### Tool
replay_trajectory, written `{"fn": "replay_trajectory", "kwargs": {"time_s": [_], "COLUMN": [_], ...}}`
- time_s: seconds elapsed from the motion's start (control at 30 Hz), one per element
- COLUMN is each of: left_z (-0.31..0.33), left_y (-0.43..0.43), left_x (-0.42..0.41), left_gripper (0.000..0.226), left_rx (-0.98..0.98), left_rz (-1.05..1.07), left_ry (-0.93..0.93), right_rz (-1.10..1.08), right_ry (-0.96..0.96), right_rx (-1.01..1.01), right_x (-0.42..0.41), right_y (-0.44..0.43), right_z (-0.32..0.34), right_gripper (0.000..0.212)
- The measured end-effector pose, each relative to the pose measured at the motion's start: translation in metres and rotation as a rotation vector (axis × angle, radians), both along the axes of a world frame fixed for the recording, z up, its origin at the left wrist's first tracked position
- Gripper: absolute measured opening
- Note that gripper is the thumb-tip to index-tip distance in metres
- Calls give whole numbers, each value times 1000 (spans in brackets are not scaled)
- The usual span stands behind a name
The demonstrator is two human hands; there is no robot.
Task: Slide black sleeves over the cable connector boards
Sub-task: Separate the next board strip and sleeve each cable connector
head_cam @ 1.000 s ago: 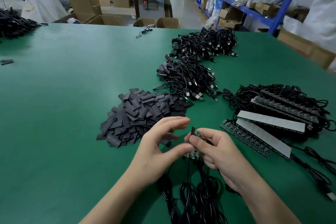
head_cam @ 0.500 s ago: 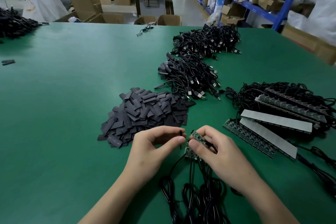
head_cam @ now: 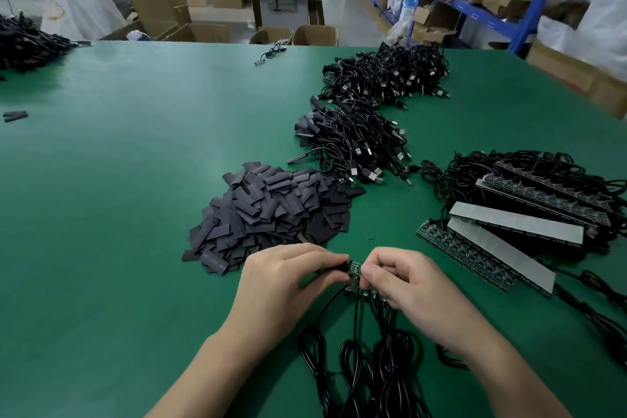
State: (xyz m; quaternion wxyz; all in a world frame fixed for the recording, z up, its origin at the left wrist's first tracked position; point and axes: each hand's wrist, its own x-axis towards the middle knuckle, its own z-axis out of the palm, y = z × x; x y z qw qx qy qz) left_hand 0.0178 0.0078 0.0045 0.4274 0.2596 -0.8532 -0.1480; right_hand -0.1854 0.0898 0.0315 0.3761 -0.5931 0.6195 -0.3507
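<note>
Currently a black sleeve is being pinched in the grip of the left hand and a connector board in the grip of the right hand, just beside it. Snagging is being risked: a flattened sleeve mouth, offered tilted, could catch a board corner.

No readable text, faint print on black sleeve, illegible

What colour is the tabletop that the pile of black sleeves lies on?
The tabletop is plain green, with no pattern; the head view shows it best.
</note>
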Motion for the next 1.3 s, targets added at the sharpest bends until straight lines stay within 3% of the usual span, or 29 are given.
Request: {"fn": "replay_trajectory", "kwargs": {"time_s": [0.23, 0.5, 0.7, 1.3], "left_z": [2, 6, 8, 6], "left_y": [1, -3, -2, 3], "left_x": [0, 3, 4, 1], "left_gripper": [23, 18, 19, 25], "left_rx": [-132, -313, -269, 76], "left_rz": [48, -15, -54, -177], "left_ry": [-58, -261, -337, -254], "right_rz": [-2, -55, -38, -55], "right_ry": [61, 188, 221, 162], "right_rx": [-24, 6, 51, 33], "right_x": [3, 9, 10, 4], "right_y": [3, 3, 3, 2], "right_z": [2, 1, 2, 1], "right_gripper": [25, 28, 28, 24]}}
